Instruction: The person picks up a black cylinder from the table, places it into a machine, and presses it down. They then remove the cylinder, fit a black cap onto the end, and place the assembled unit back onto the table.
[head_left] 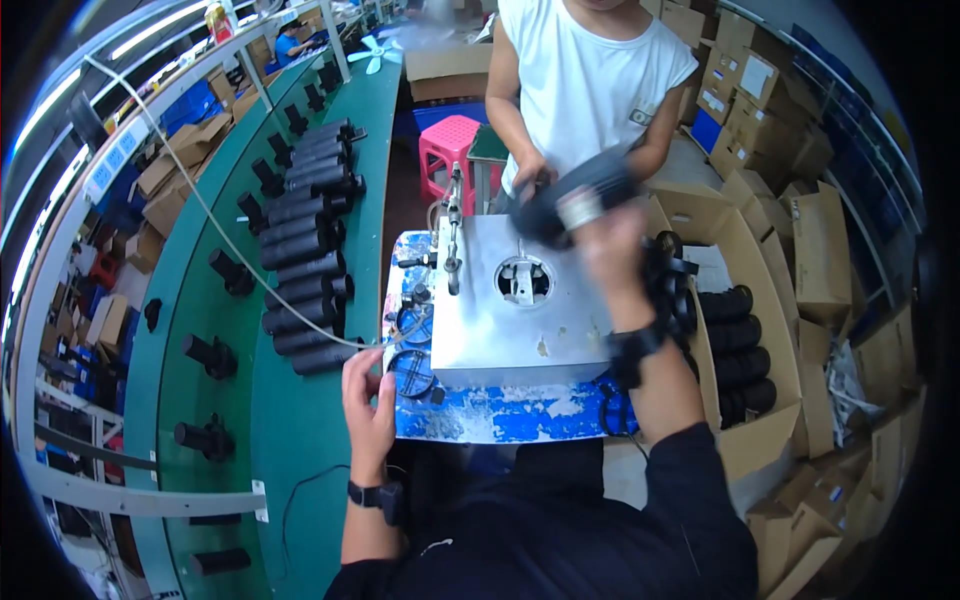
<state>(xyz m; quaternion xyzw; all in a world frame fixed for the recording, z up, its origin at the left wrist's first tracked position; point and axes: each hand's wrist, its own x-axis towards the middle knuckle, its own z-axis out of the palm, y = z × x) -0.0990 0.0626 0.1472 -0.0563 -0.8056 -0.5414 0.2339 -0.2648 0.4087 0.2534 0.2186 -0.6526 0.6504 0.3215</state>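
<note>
My right hand (612, 250), smeared by motion, is at a black cylinder (572, 195) above the far right of the metal box and appears to grip it. A pale band with some red shows on the cylinder near my fingers. Just behind it is the hand (532, 172) of a person in a white sleeveless top; whether that hand touches the cylinder I cannot tell. My left hand (368, 405) is open beside the blue worktop's left edge, fingers bent slightly and apart. A metal box (490, 340) with a round opening (524, 283) and a lever clamp (453, 240) stands between my hands.
Several black cylinders (310, 265) lie in a row on the green bench (365, 250) at left, with black fixtures (208, 355) along it. A thin hose (225, 235) crosses there. At right, a cardboard box (785, 415) holds black round parts (740, 335). A pink stool (447, 135) stands behind.
</note>
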